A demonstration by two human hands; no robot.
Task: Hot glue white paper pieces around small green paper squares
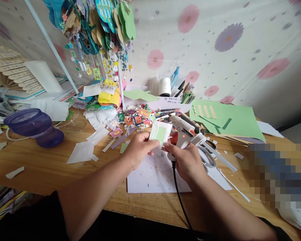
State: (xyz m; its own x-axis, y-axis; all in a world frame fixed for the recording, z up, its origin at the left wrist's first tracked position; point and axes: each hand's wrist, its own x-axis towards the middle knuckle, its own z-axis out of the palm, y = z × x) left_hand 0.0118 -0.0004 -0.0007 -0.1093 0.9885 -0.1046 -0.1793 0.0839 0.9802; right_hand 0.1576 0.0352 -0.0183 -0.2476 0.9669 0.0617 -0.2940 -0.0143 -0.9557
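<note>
My left hand (139,150) pinches a small white piece (154,127) with a pale green rectangle (161,134) on its face. It is held up over white paper sheets. Just to the right, my right hand (188,159) is closed around the handle of a white glue gun (183,140), its small red light lit. A black cord (177,187) runs down from the handle. The right fingertips are close to the piece's lower right edge; whether they touch it I cannot tell. Part of the handle is hidden by my fingers.
Behind my hands lies a heap of small colourful cards (137,117). Green card sheets (237,118) lie to the right. At left stand a purple translucent container (35,125) and loose paper scraps (81,152). Paper decorations (102,23) hang above. A tape roll (208,157) sits beside my right hand.
</note>
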